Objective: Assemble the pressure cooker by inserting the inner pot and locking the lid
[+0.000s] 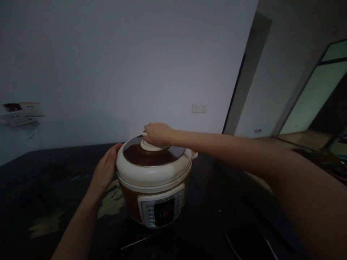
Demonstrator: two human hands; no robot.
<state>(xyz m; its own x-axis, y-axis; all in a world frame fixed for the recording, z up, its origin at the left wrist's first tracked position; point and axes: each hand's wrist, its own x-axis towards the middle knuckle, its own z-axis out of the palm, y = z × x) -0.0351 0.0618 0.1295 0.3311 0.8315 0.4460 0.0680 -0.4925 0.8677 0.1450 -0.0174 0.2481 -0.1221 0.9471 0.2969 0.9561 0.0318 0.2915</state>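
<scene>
A white and brown electric pressure cooker [154, 177] stands upright on a dark table, its control panel [162, 209] facing me. The lid [149, 159] sits on it, with a dark brown top and a pale round knob [148, 146] in the middle. My right hand [157, 133] is closed over this knob from above, its fingertips partly hidden. Against the cooker's left side rests my left hand [105, 168], its fingers curving round the lid's rim and partly out of sight. A small side handle [194, 154] shows at the right, behind my right forearm.
The dark glossy table [108, 238] carries a pale leaf pattern. A dark flat object [251, 242] lies at the front right. A wall socket [198, 108] is behind the cooker, and more sockets [21, 115] are at the left. A doorway is at the far right.
</scene>
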